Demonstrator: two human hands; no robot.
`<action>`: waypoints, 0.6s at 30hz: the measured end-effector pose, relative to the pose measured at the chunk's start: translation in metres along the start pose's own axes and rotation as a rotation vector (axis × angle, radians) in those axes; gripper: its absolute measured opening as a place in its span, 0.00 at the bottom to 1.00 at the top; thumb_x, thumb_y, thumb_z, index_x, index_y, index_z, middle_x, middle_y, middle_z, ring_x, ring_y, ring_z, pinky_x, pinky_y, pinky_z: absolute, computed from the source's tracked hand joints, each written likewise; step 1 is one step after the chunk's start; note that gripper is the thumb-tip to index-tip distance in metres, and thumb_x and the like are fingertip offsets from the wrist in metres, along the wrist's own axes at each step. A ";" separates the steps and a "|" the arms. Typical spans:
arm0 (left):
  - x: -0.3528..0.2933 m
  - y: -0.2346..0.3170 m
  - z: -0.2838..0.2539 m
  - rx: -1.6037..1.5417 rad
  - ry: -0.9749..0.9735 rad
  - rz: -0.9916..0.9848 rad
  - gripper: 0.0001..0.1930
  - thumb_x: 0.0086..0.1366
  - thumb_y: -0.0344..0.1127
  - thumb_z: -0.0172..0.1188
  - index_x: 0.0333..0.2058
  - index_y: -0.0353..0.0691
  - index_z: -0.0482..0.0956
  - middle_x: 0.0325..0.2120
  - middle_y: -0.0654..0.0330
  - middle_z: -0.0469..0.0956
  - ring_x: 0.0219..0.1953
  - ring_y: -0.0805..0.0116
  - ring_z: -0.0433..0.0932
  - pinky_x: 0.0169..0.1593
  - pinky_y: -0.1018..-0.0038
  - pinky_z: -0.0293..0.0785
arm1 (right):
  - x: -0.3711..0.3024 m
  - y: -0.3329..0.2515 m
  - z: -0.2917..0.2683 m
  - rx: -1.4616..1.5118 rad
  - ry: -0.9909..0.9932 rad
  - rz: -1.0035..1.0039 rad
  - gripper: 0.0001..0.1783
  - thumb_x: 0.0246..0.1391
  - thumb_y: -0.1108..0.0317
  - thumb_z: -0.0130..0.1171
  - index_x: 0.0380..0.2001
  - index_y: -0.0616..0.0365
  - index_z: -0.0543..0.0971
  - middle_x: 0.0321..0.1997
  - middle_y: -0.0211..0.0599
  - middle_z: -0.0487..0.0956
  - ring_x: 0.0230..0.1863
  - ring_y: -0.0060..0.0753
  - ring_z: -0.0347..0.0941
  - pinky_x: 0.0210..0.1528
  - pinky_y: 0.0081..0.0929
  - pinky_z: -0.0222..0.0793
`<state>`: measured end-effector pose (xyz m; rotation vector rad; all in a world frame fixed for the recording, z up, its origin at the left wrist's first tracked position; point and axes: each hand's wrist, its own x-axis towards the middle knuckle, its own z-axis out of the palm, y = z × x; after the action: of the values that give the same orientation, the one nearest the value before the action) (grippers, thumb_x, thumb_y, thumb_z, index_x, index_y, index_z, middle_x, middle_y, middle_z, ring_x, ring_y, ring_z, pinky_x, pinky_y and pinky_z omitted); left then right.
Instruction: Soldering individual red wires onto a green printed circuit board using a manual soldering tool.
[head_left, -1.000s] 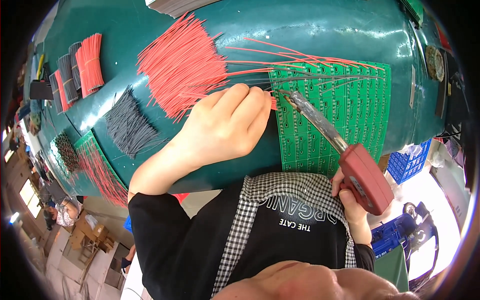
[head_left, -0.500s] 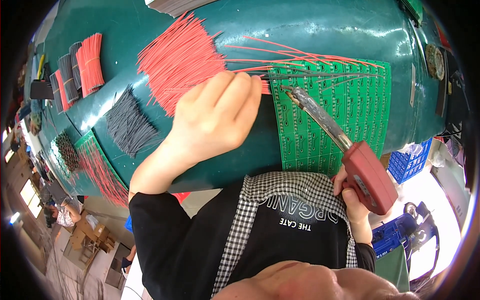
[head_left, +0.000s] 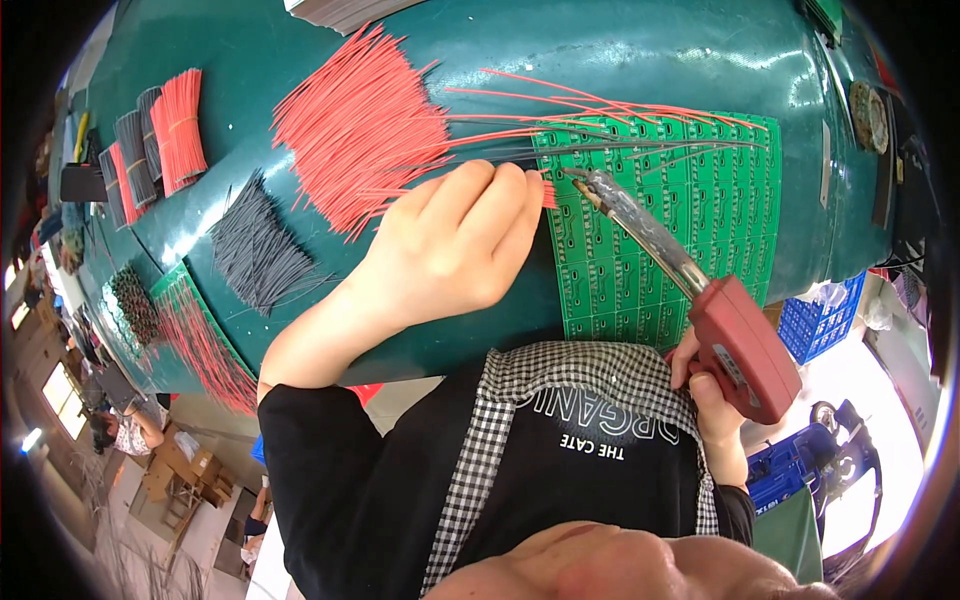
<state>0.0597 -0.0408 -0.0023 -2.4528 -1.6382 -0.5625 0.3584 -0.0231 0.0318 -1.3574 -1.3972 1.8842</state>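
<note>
My left hand (head_left: 450, 245) is closed in a pinch, with short ends of red wires (head_left: 549, 192) poking out past the fingertips at the left edge of a green circuit board panel (head_left: 670, 250). In my right hand (head_left: 712, 412) is a red-handled soldering gun (head_left: 745, 350). Its dark barrel slants up and left over the panel, the tip near the upper left pads, close to my left fingertips. Several red wires (head_left: 610, 104) and black wires (head_left: 660, 147) stretch across the panel's top rows. Beyond my left hand lies a large pile of loose red wires (head_left: 360, 130).
Left of my forearm is a pile of black wires (head_left: 260, 245). Bundled red wires (head_left: 180, 130) and black bundles (head_left: 133, 155) lie at the far left. Another wired board (head_left: 205, 340) sits at the left table edge. A blue crate (head_left: 820, 320) stands below the right edge.
My left hand has shifted slightly right and nearer to me, with the red wire ends moving along. The soldering gun has barely moved.
</note>
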 end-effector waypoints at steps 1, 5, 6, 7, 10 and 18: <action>0.000 -0.001 0.001 -0.003 0.006 -0.020 0.14 0.41 0.25 0.60 0.32 0.33 0.78 0.27 0.60 0.73 0.26 0.70 0.75 0.24 0.78 0.72 | 0.001 -0.003 0.002 0.028 -0.001 0.037 0.43 0.39 0.67 0.71 0.57 0.64 0.62 0.48 0.37 0.71 0.40 0.20 0.71 0.35 0.14 0.71; -0.001 -0.001 -0.001 0.009 -0.033 -0.015 0.14 0.42 0.26 0.60 0.32 0.33 0.78 0.28 0.60 0.73 0.27 0.69 0.75 0.25 0.78 0.72 | 0.008 -0.001 -0.004 -0.142 -0.096 -0.035 0.43 0.39 0.65 0.71 0.57 0.65 0.62 0.45 0.38 0.73 0.38 0.21 0.72 0.34 0.17 0.72; 0.000 -0.001 -0.001 0.009 -0.033 -0.016 0.14 0.42 0.26 0.60 0.32 0.33 0.78 0.28 0.60 0.73 0.27 0.69 0.75 0.25 0.78 0.72 | 0.008 -0.004 -0.001 -0.142 -0.096 -0.034 0.43 0.39 0.65 0.71 0.57 0.65 0.62 0.45 0.38 0.73 0.38 0.21 0.72 0.34 0.17 0.72; 0.000 -0.002 -0.001 0.005 -0.032 -0.014 0.14 0.42 0.26 0.60 0.32 0.33 0.78 0.28 0.60 0.73 0.27 0.69 0.75 0.25 0.78 0.72 | 0.009 -0.011 0.005 -0.031 -0.053 0.051 0.42 0.39 0.64 0.70 0.57 0.66 0.62 0.46 0.38 0.73 0.37 0.21 0.73 0.33 0.17 0.72; 0.000 -0.003 -0.002 -0.002 -0.033 -0.012 0.13 0.43 0.27 0.61 0.32 0.34 0.78 0.29 0.60 0.73 0.27 0.69 0.75 0.25 0.78 0.72 | 0.009 -0.013 0.008 0.042 -0.013 0.099 0.42 0.38 0.62 0.70 0.56 0.67 0.64 0.45 0.39 0.74 0.36 0.22 0.73 0.32 0.17 0.72; 0.000 -0.003 0.001 0.022 -0.012 0.007 0.13 0.44 0.27 0.61 0.33 0.34 0.78 0.30 0.60 0.73 0.29 0.70 0.75 0.25 0.78 0.71 | 0.010 -0.014 0.009 -0.022 -0.019 0.076 0.41 0.39 0.62 0.70 0.55 0.69 0.65 0.44 0.40 0.74 0.34 0.23 0.73 0.33 0.18 0.71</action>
<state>0.0570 -0.0396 -0.0035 -2.4495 -1.6309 -0.5271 0.3430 -0.0140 0.0399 -1.4254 -1.3977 1.9401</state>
